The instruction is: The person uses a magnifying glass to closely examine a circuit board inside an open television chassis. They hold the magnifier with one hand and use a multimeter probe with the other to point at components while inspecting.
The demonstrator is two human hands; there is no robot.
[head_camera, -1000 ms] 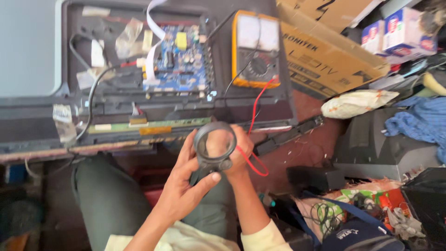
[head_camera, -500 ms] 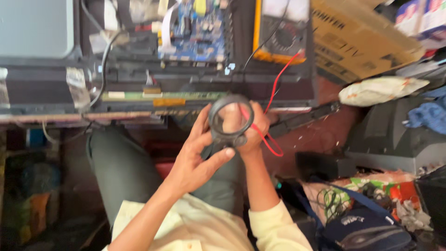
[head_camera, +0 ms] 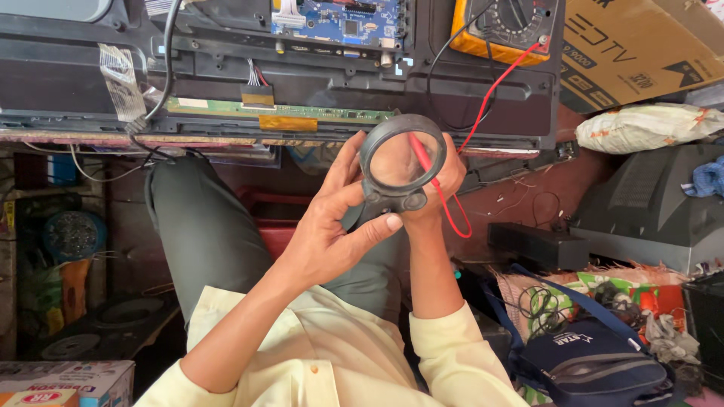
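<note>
A: Since the half-second-ago frame the view has dropped lower. The circuit board (head_camera: 339, 21) and the yellow meter (head_camera: 504, 29) now sit cut off at the top edge, at 12 and 1 o'clock, and the lap fills more of the middle. The hands have barely shifted.

B: What is held?

A: A round magnifying glass (head_camera: 401, 160) with a dark rim, dead centre, just below the edge of the opened flat screen's back panel (head_camera: 90, 75). The left hand (head_camera: 332, 237) is closed on its short handle, thumb laid across the underside, fingers up along the rim at 9 o'clock. The right hand (head_camera: 445, 181) cups behind the lens from 3 o'clock, fingers curled shut. The red probe (head_camera: 421, 154) shows through the glass, so that hand seems to pinch it too, though the lens hides the contact.

B: Risks?

A: The red wire (head_camera: 498, 83) runs taut-ish from the meter at 1 o'clock down to the hands, then loops at 4 o'clock. A tug could drag the meter off the panel. The black wire (head_camera: 441, 71) lies loose beside it and could snag. A probe tip wandering near the bare green strip (head_camera: 279, 111) at 11 o'clock could bridge contacts. Two things in one hand invites a slip into the lap.
</note>
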